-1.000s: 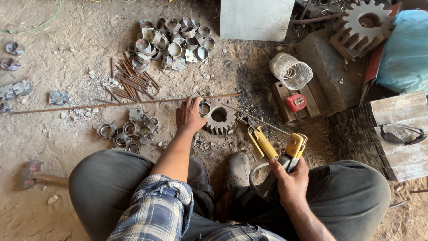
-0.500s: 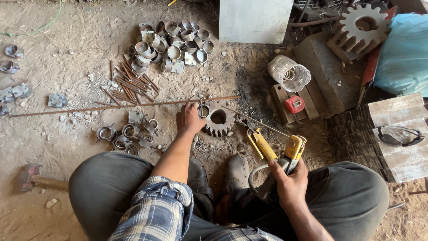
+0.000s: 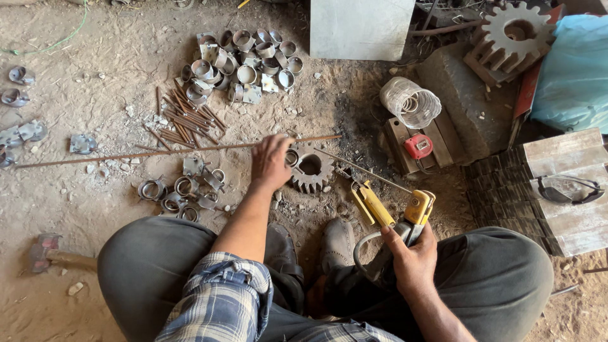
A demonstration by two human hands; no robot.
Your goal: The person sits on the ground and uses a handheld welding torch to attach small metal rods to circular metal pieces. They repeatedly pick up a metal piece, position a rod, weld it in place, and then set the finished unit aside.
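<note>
My left hand (image 3: 270, 162) rests palm-down on the dirt floor at the left side of a small rusty gear (image 3: 310, 167), its fingers over a metal ring by the gear's edge. A long thin rusty rod (image 3: 158, 152) runs across the ground just beyond the hand. My right hand (image 3: 411, 258) grips a yellow welding electrode holder (image 3: 396, 209), which clamps a thin electrode (image 3: 361, 170) pointing toward the gear. I am squatting, knees wide, shoes below the gear.
A pile of short pipe rings (image 3: 244, 63) and rusty nails (image 3: 187, 120) lies ahead. Welded ring clamps (image 3: 180, 190) sit left of my hand. A hammer (image 3: 47, 253) lies at left. A large gear (image 3: 513, 31), wire coil (image 3: 410, 101), red tape measure (image 3: 418, 145) and goggles (image 3: 567, 189) are at right.
My left hand has shifted slightly toward the gear's left edge. The right hand and the holder have stayed in place.
</note>
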